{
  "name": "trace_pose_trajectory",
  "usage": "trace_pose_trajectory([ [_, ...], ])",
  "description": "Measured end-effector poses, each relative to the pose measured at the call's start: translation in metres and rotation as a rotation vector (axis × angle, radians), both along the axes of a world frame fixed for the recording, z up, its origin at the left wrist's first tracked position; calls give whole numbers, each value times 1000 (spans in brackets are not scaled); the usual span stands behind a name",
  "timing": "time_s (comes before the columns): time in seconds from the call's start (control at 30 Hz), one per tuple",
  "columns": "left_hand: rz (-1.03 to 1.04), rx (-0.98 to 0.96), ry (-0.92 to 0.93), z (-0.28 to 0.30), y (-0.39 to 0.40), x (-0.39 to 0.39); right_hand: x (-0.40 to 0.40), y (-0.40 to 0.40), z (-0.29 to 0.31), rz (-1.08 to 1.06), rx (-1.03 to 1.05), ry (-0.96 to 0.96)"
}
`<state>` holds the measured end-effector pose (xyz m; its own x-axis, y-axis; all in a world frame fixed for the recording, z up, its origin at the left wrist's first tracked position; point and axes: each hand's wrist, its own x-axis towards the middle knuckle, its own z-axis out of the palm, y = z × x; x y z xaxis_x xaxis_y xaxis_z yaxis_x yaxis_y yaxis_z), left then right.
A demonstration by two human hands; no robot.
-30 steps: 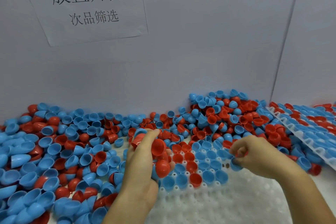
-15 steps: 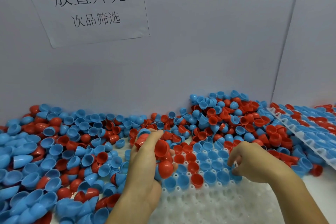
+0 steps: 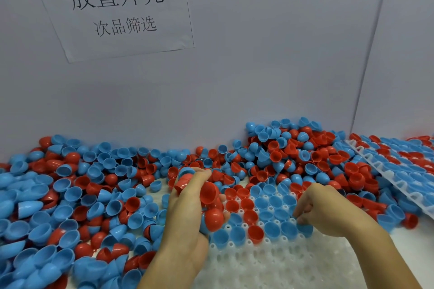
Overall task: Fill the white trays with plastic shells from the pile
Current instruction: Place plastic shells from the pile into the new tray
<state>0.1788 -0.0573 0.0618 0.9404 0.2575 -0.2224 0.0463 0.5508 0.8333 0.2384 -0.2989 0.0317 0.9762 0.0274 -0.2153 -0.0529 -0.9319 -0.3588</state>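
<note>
A white tray (image 3: 270, 263) with round pockets lies in front of me; its far rows hold blue and red shells, its near rows are bare. A big pile of blue and red plastic shells (image 3: 77, 197) covers the table to the left and behind. My left hand (image 3: 187, 213) grips a handful of shells (image 3: 210, 204), mostly red, above the tray's left edge. My right hand (image 3: 328, 211) is curled with its fingertips down on a blue shell (image 3: 305, 227) at the right end of the filled rows.
A second white tray (image 3: 389, 178) packed with shells leans on the pile at the right. A grey wall stands close behind, with a paper sign (image 3: 117, 7) taped to it. More shells are heaped at the back right (image 3: 293, 148).
My right hand has moved down and toward me onto the tray's front filled row. My left hand has stayed almost still with its handful of shells.
</note>
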Motion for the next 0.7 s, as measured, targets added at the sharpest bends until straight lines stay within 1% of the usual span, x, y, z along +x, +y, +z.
trace_pose_trajectory([
  [0.1,-1,-15,-8,1,2,0,0,-5,3,24,-31,-2],
  [0.47,5,-9,8,2,2,1,-1,-6,-4,9,-57,-18],
  [0.57,5,-11,13,3,3,1,1,-9,1,8,-60,-91],
  [0.7,-11,-29,2,5,7,0,11,-1,2,-39,13,-282],
])
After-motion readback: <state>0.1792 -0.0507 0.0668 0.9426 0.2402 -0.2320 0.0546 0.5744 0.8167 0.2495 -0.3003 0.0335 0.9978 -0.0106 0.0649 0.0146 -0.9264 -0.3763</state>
